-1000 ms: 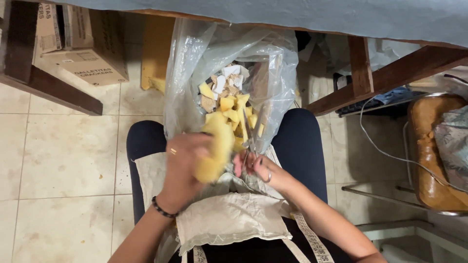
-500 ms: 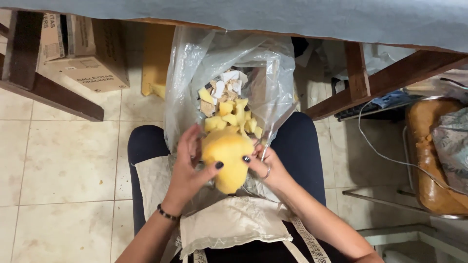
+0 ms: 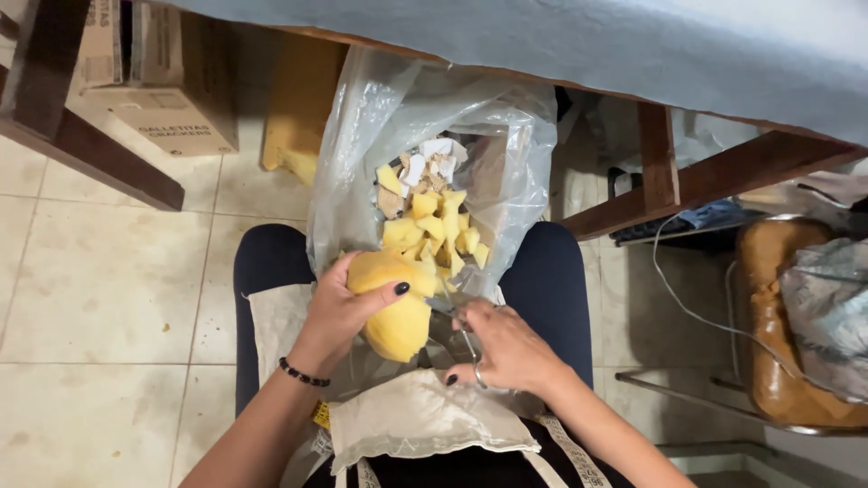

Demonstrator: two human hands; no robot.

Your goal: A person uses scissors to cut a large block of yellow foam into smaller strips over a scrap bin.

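My left hand [image 3: 336, 312] grips a rounded yellow foam chunk [image 3: 398, 327] over my lap, thumb across its top. My right hand [image 3: 511, 351] holds a pair of metal scissors [image 3: 459, 327], whose blades meet the chunk's right edge. Just beyond them a clear plastic bag [image 3: 515, 163] stands open between my knees. It holds several small yellow foam pieces [image 3: 432, 226] and a few white scraps. A beige cloth [image 3: 416, 420] lies across my lap under both hands.
A table with a grey-blue cover [image 3: 633, 45] spans the top, with dark wooden legs [image 3: 81, 145] and braces [image 3: 714, 176]. A cardboard box [image 3: 149, 81] sits on the tiled floor at the upper left. At the right are a brown bag [image 3: 778, 325] and a white cable [image 3: 687, 298].
The foam chunk was turned from edge-on to broad side up and came down nearer my lap. My right hand slid out from under it to its right edge with the scissors.
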